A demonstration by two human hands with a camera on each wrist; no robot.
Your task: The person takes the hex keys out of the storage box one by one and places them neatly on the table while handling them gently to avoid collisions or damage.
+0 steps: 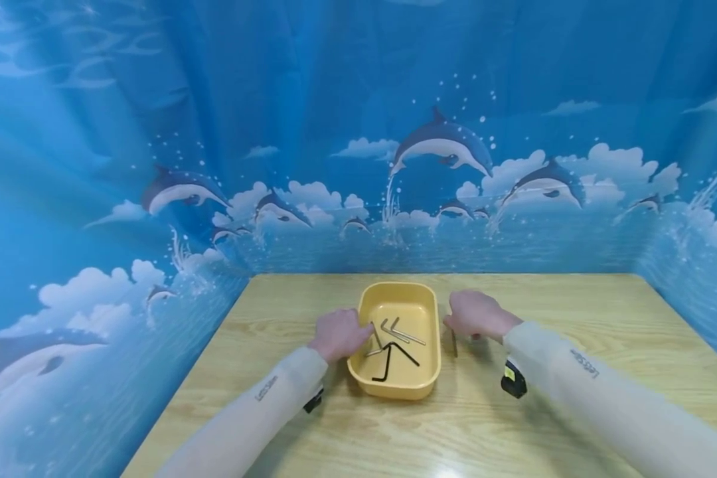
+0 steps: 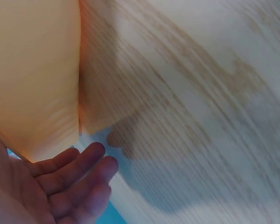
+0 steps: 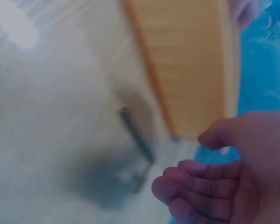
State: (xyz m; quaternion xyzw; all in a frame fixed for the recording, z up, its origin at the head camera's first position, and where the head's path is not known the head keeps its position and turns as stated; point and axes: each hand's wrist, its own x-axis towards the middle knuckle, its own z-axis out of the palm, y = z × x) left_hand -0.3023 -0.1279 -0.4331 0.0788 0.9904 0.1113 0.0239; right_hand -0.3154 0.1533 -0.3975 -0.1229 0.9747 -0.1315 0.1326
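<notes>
A yellow plastic bin [image 1: 397,390] stands on the table, holding several L-shaped hex keys, some silvery and some black [image 1: 388,364]. My left hand [image 1: 340,334] grips the bin's left rim, thumb at the inside. Its other fingers lie loosely along the outer wall [image 2: 35,79] in the left wrist view. To the right of the bin, my right hand [image 1: 477,315] hovers over the table. One hex key [image 1: 454,342] is below its fingertips; in the right wrist view this key [image 3: 136,135] looks blurred. A gap shows between right thumb and fingers, with nothing pinched there.
The wood-grain table [image 1: 287,425] reaches out on both sides of the bin. A blue curtain [image 1: 334,79] printed with dolphins hangs behind the table and along its sides. Each wrist carries a small black camera, such as the right one [image 1: 514,380].
</notes>
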